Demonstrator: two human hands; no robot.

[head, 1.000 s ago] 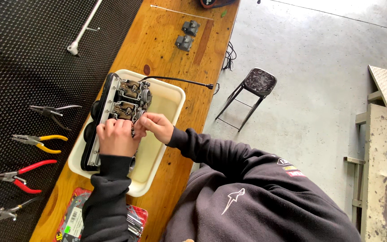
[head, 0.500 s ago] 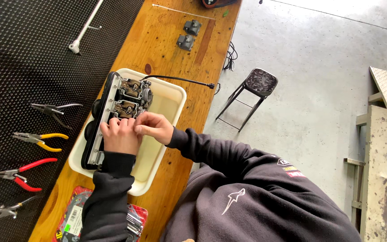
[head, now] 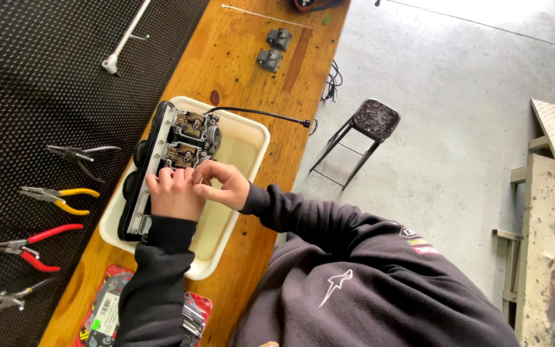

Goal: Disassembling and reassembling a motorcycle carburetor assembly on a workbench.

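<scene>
A bank of metal carburetors (head: 175,144) lies in a cream plastic tray (head: 252,138) on a wooden bench (head: 245,71). My left hand (head: 173,193) rests on the near part of the carburetor bank, fingers curled over it. My right hand (head: 223,183) is beside it, fingertips pinched together against the left hand's fingers over the same spot. What the fingertips hold is too small to make out. A black cable (head: 258,114) runs from the carburetors over the tray's far rim.
Several pliers (head: 59,196) with yellow, red and plain handles lie on a black rubber mat (head: 27,77) at left. Two small grey metal parts (head: 274,48) sit farther along the bench. A red packet (head: 107,311) lies near me. A black stool (head: 367,125) stands on the concrete floor.
Both hands have stayed on the near end of the carburetor bank; the right hand's fingers have drawn in closer to the left hand. Nothing else moved.
</scene>
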